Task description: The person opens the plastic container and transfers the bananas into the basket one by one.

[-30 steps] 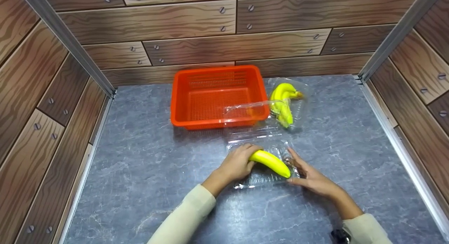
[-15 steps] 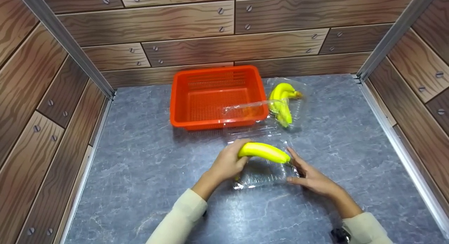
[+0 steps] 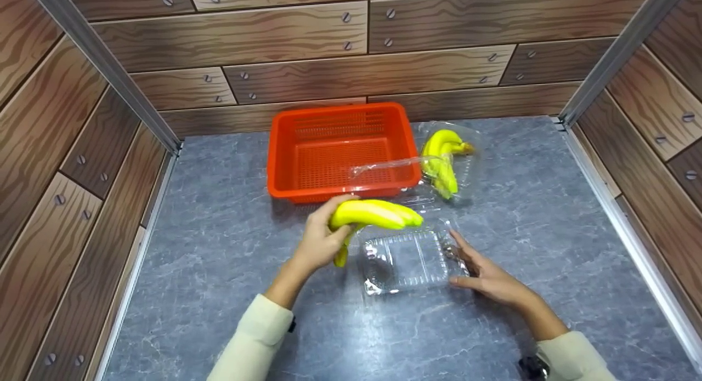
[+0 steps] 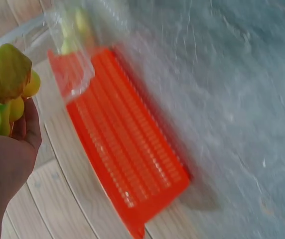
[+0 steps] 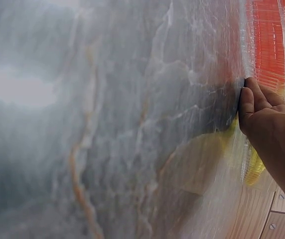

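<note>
My left hand (image 3: 320,238) grips a bunch of yellow bananas (image 3: 373,212), raised at the left of an open clear plastic clamshell container (image 3: 407,260). The brownish stem end (image 4: 9,72) of the bunch shows in the left wrist view. No banana lies in the container's base. Its lid (image 3: 386,164) is folded back and reaches over the front right corner of the red basket. My right hand (image 3: 491,279) touches the container's right edge, thumb and fingers spread apart and fairly straight. Part of the bunch is hidden behind my left palm.
An orange-red plastic basket (image 3: 277,193) stands against the back wall with nothing in it. Right of it, a second clear package (image 3: 466,172) holds bananas (image 3: 441,151). Wood-patterned walls (image 3: 296,30) close in the grey marbled tabletop (image 3: 219,249) on three sides.
My left hand has lifted the bananas out from over the container and carried them left and away from me, turning the bunch. My right hand stays at the container's edge.
</note>
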Motion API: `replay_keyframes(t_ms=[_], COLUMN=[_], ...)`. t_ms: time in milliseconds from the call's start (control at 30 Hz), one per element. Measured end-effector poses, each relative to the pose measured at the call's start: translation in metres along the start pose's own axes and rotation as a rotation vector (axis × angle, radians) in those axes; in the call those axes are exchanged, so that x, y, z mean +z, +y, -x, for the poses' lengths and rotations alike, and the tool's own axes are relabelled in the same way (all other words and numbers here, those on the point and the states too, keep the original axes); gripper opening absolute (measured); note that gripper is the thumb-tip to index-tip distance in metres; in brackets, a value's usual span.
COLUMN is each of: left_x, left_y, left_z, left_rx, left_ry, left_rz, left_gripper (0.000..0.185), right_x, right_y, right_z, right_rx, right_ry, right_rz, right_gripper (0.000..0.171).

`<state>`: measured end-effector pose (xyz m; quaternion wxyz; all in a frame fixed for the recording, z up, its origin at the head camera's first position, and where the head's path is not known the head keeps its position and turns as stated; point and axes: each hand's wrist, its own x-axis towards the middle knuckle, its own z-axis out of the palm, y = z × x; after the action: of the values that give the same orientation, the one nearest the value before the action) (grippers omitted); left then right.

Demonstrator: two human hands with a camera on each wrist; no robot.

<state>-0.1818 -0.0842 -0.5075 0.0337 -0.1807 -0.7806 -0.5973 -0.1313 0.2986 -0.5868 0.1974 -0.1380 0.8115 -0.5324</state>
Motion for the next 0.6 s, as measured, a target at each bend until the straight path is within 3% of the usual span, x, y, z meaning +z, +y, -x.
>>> replay_keyframes(t_ms=[400,600], left_x=[-0.040,-0.054], left_y=[-0.008,-0.016], left_z=[-0.016,-0.034], left_rx=[0.038,0.055], left_ry=[0.259,0.363], left_rz=[0.105,0.076], left_gripper=[0.042,0.040], right_x=[0.000,0.000], right_y=[0.002,0.002], right_z=[0.001,0.000], right_rx=[0.001,-0.001], right_ry=[0.004,-0.002], right_rz=[0.017,-0.004], right_gripper=[0.105,0.106])
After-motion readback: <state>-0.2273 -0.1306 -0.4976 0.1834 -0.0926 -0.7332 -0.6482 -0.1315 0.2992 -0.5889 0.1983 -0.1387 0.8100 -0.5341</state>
